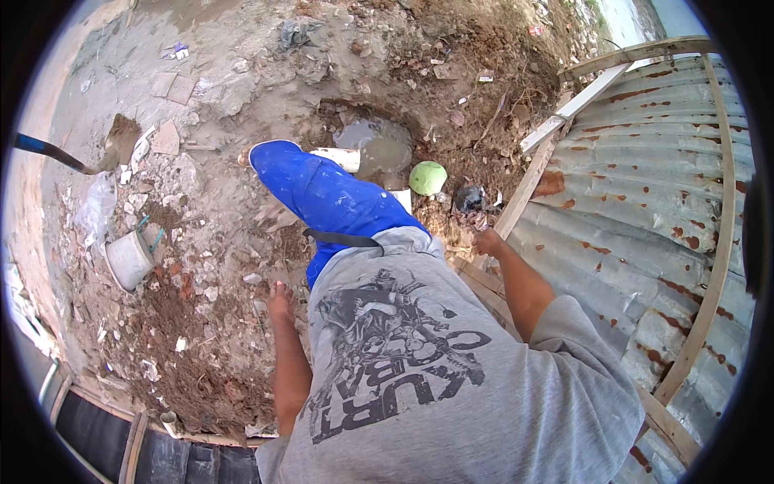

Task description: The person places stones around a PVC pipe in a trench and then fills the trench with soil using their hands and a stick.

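Observation:
My left hand (280, 302) hangs beside my blue trousers (326, 185), its fingers loose and apart, with nothing in it. Out to the other side is my right hand (488, 242), close to the wooden edge of a corrugated metal sheet (613, 218). Its fingers look loosely parted and I see nothing held; whether it touches the wood I cannot tell. Ahead of me a hole with muddy water (387, 149) lies in the dirt. A white pipe (339, 159) reaches its near side. Next to the hole rests a light green round object (427, 177), with a dark plastic bundle (469, 198) nearby.
To the left, a white bucket (131, 260) lies tilted on rubble. Beyond it, a long-handled tool (60, 153) reaches in from the edge near clear plastic (98, 202). Wooden battens (576, 105) frame the rusty sheet at right. Broken tile (166, 139) and stones litter the ground.

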The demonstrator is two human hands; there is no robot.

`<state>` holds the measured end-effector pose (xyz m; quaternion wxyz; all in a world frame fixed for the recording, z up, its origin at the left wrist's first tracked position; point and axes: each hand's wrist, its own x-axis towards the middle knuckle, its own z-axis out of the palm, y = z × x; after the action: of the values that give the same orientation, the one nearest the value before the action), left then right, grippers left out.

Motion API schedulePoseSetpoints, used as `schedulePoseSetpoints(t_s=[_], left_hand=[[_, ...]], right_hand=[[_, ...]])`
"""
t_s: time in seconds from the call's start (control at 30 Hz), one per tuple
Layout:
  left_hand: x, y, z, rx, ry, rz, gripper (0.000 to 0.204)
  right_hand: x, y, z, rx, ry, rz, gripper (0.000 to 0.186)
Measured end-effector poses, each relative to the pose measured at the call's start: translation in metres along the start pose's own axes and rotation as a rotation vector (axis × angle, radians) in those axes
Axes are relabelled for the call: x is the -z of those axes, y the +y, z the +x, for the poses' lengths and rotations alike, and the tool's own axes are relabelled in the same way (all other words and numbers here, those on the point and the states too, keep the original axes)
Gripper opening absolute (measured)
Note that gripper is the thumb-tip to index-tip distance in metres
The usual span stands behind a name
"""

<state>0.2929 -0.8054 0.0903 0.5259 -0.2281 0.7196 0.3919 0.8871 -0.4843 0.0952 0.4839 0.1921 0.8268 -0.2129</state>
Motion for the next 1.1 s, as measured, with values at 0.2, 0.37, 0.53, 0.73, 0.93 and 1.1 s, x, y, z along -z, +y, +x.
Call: schedulePoseSetpoints(t_s=[0.2, 0.37, 0.53, 0.73, 0.93, 1.1], left_hand=[[0.01, -0.027, -0.002, 0.074, -0.029, 0.135, 0.065], [0.026, -0.029, -0.004, 0.057, 0.054, 0.024, 0.065], [0.026, -0.016, -0.008, -0.046, 0.037, 0.011, 0.066], [0.013, -0.012, -0.026, -0.012, 0.022, 0.078, 0.066], [0.004, -0.026, -0.025, -0.007, 0.001, 0.162, 0.066], [0.001, -0.027, -0.033, 0.004, 0.04, 0.048, 0.064]], right_hand=[[0.058, -0.073, 0.032, -0.397, 0.17, 1.358, 0.02], [0.122, -0.106, 0.039, -0.203, 0.2, 1.14, 0.022], [0.105, -0.088, 0.049, -0.17, 0.165, 1.139, 0.019], [0.07, -0.079, 0.055, -0.16, 0.117, 1.102, 0.02], [0.044, -0.08, 0.047, -0.082, 0.065, 0.78, 0.027], [0.064, -0.084, 0.035, 0.008, 0.016, 0.573, 0.038]])
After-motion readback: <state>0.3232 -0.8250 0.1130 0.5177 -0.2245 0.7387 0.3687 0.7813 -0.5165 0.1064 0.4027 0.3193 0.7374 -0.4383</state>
